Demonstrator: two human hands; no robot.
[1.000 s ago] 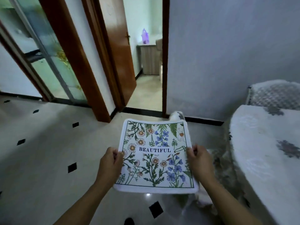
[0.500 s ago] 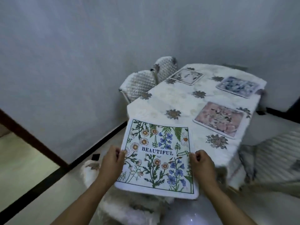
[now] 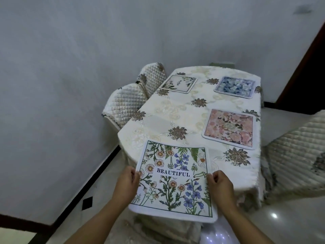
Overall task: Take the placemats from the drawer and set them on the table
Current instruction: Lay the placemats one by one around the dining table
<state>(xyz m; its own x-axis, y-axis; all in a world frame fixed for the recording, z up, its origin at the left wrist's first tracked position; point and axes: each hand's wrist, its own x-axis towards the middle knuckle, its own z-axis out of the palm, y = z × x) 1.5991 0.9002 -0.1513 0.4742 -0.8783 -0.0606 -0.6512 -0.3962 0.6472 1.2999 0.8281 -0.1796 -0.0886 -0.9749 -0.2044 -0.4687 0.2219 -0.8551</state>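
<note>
Carrying the last placemat (image 3: 173,178) in to the near-left corner of the worktop (image 3: 184,110)!

We've got it pinched at both side edges: our left hand (image 3: 127,184) on the left border, our right hand (image 3: 219,184) on the right, fingers (image 3: 215,175) of each curled closed around the mat's rim, so neither hand is nearer than the other. The mat lies nearly flat between our hands, its far edge already over the worktop's near corner, its near edge hanging out over the floor towards us. Three mats sit down already: the pink mat (image 3: 229,129) to the right, the blue mat (image 3: 234,87) beyond it, the pale mat (image 3: 177,83) far left. The free spot lies straight ahead of the fingers, so we reckon it's a push forward, away from us, then down, squaring it opposite the pink one.
</note>
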